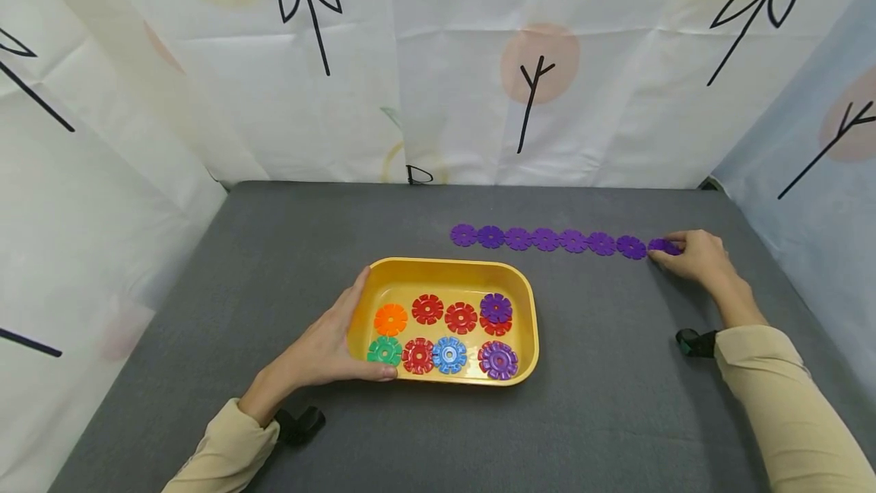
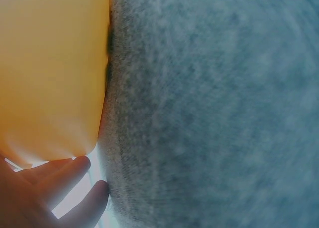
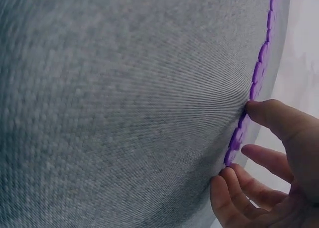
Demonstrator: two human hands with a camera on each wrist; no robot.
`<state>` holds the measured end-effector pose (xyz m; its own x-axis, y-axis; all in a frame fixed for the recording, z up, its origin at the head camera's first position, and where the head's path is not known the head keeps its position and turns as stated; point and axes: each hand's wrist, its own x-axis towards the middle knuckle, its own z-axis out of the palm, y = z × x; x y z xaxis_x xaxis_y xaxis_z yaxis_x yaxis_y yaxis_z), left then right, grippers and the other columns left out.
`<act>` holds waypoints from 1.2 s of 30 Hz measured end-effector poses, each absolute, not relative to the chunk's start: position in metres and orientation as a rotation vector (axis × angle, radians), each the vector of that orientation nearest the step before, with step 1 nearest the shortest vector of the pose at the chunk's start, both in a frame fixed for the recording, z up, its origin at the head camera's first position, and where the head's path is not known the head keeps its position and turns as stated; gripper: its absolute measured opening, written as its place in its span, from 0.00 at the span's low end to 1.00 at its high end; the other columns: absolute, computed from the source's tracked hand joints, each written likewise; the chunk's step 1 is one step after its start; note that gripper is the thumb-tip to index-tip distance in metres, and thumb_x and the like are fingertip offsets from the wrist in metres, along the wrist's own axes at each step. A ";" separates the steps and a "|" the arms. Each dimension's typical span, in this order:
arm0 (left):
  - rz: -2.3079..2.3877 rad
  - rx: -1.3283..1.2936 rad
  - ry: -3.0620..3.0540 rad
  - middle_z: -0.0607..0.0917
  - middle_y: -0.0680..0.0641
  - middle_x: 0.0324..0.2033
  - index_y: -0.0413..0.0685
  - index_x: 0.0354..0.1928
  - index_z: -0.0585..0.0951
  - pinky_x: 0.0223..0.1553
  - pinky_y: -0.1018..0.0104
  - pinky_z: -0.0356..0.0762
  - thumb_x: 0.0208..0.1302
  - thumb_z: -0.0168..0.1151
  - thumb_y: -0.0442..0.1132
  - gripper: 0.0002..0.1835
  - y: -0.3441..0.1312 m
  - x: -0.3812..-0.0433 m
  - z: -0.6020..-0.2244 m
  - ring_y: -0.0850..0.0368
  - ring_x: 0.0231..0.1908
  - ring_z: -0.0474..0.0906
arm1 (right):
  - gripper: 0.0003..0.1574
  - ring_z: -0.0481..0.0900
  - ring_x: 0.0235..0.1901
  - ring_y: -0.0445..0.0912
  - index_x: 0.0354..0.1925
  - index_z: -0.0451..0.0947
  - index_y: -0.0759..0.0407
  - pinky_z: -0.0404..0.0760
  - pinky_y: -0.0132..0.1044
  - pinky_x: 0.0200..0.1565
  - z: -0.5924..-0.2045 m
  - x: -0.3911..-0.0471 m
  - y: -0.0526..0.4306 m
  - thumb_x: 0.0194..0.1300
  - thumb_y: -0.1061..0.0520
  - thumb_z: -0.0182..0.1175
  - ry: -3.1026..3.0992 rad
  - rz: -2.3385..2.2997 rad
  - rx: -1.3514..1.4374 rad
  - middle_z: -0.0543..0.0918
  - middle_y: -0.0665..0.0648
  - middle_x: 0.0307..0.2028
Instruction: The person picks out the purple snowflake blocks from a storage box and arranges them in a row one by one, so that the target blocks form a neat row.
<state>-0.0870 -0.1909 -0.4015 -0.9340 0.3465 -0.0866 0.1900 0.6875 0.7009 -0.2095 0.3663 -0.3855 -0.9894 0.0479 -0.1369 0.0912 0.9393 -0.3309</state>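
My left hand (image 1: 322, 348) grips the left end of a yellow tray (image 1: 445, 274), thumb at the front corner and fingers along the side; its wall (image 2: 55, 78) fills much of the left wrist view. At the far right my right hand (image 1: 701, 259) pinches a purple flower-shaped disc (image 1: 661, 246) between thumb and fingers. That disc ends a line of several purple flower discs (image 1: 573, 241) lying edge to edge on the table. Seen from the right wrist, the purple row (image 3: 259, 68) runs low along the cloth, with fingertips (image 3: 256, 107) against it.
Inside the tray lie red discs (image 1: 427, 309), an orange disc (image 1: 391, 319), a green disc (image 1: 385, 351), a blue disc (image 1: 449, 355) and purple discs (image 1: 498, 360). A grey cloth (image 1: 602, 417) covers the table. Printed white curtains (image 1: 452, 112) hang behind and at both sides.
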 end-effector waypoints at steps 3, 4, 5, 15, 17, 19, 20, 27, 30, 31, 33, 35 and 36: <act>1.084 0.440 2.690 0.65 0.44 0.71 0.62 0.83 0.38 0.52 0.58 0.81 0.40 0.81 0.64 0.76 -0.191 -0.087 -0.402 0.51 0.57 0.71 | 0.42 0.69 0.57 0.78 0.64 0.67 0.82 0.69 0.71 0.59 -0.385 -0.210 0.369 0.71 0.46 0.59 2.921 -0.499 0.084 0.74 0.85 0.57; 1.083 0.442 2.692 0.66 0.43 0.70 0.62 0.83 0.38 0.52 0.58 0.81 0.40 0.81 0.64 0.76 -0.191 -0.087 -0.402 0.51 0.57 0.71 | 0.44 0.69 0.57 0.78 0.65 0.66 0.82 0.69 0.71 0.59 -0.384 -0.210 0.370 0.71 0.45 0.59 2.906 -0.496 0.076 0.73 0.86 0.58; 1.082 0.444 2.694 0.66 0.43 0.70 0.62 0.83 0.38 0.52 0.58 0.81 0.40 0.81 0.64 0.76 -0.191 -0.087 -0.402 0.51 0.57 0.71 | 0.46 0.70 0.58 0.78 0.66 0.64 0.82 0.69 0.71 0.59 -0.384 -0.211 0.371 0.71 0.44 0.60 2.888 -0.497 0.075 0.72 0.86 0.58; 1.087 0.435 2.684 0.65 0.43 0.71 0.63 0.83 0.37 0.52 0.58 0.81 0.41 0.81 0.64 0.76 -0.191 -0.088 -0.403 0.50 0.57 0.71 | 0.47 0.70 0.59 0.78 0.66 0.64 0.84 0.69 0.69 0.61 -0.386 -0.210 0.364 0.71 0.44 0.61 2.880 -0.571 0.149 0.70 0.87 0.60; 1.085 0.434 2.687 0.64 0.43 0.72 0.63 0.83 0.37 0.52 0.57 0.81 0.40 0.81 0.64 0.76 -0.191 -0.088 -0.403 0.50 0.57 0.71 | 0.45 0.71 0.58 0.78 0.64 0.66 0.84 0.69 0.69 0.61 -0.387 -0.210 0.362 0.71 0.45 0.62 2.907 -0.574 0.146 0.71 0.86 0.59; 1.086 0.432 2.687 0.64 0.43 0.72 0.63 0.83 0.37 0.52 0.57 0.81 0.40 0.81 0.64 0.76 -0.191 -0.088 -0.403 0.50 0.58 0.71 | 0.44 0.72 0.58 0.78 0.64 0.67 0.84 0.69 0.69 0.61 -0.388 -0.210 0.360 0.72 0.46 0.62 2.932 -0.573 0.134 0.72 0.86 0.58; 1.085 0.432 2.688 0.64 0.43 0.72 0.62 0.83 0.37 0.52 0.57 0.81 0.40 0.81 0.64 0.76 -0.191 -0.088 -0.403 0.50 0.58 0.71 | 0.43 0.72 0.58 0.78 0.63 0.67 0.84 0.68 0.69 0.61 -0.388 -0.210 0.359 0.72 0.47 0.61 2.940 -0.576 0.134 0.72 0.86 0.58; 1.082 0.434 2.694 0.65 0.43 0.71 0.62 0.83 0.38 0.52 0.57 0.81 0.40 0.81 0.65 0.76 -0.191 -0.088 -0.403 0.51 0.57 0.71 | 0.40 0.69 0.60 0.79 0.63 0.68 0.83 0.61 0.71 0.65 -0.390 -0.209 0.359 0.71 0.49 0.62 2.970 -0.585 0.126 0.72 0.85 0.57; 1.083 0.433 2.690 0.65 0.43 0.71 0.63 0.83 0.37 0.52 0.57 0.81 0.40 0.81 0.64 0.76 -0.190 -0.088 -0.403 0.50 0.57 0.71 | 0.38 0.69 0.59 0.78 0.62 0.70 0.81 0.59 0.71 0.65 -0.388 -0.208 0.354 0.69 0.51 0.64 3.004 -0.612 0.090 0.74 0.84 0.56; 1.085 0.432 2.690 0.65 0.43 0.71 0.63 0.83 0.37 0.52 0.57 0.81 0.40 0.81 0.64 0.76 -0.191 -0.088 -0.403 0.50 0.57 0.71 | 0.37 0.69 0.59 0.78 0.62 0.70 0.80 0.59 0.71 0.64 -0.387 -0.207 0.351 0.69 0.52 0.64 3.014 -0.628 0.083 0.74 0.84 0.56; 1.086 0.432 2.688 0.64 0.43 0.71 0.64 0.83 0.37 0.52 0.57 0.81 0.40 0.81 0.64 0.76 -0.191 -0.088 -0.403 0.50 0.57 0.71 | 0.36 0.70 0.58 0.78 0.63 0.70 0.79 0.62 0.71 0.63 -0.383 -0.205 0.343 0.69 0.52 0.64 3.029 -0.668 0.069 0.75 0.84 0.57; 1.086 0.429 2.687 0.65 0.43 0.71 0.64 0.83 0.37 0.52 0.57 0.81 0.40 0.81 0.64 0.76 -0.191 -0.088 -0.402 0.50 0.57 0.71 | 0.36 0.72 0.57 0.76 0.64 0.71 0.77 0.68 0.70 0.59 -0.377 -0.203 0.332 0.69 0.52 0.64 3.041 -0.714 0.047 0.75 0.85 0.57; 1.085 0.430 2.688 0.65 0.43 0.71 0.64 0.83 0.37 0.52 0.58 0.81 0.40 0.81 0.64 0.76 -0.191 -0.088 -0.402 0.50 0.57 0.71 | 0.36 0.73 0.56 0.75 0.64 0.71 0.76 0.71 0.69 0.57 -0.373 -0.202 0.326 0.69 0.52 0.64 3.046 -0.739 0.031 0.74 0.85 0.56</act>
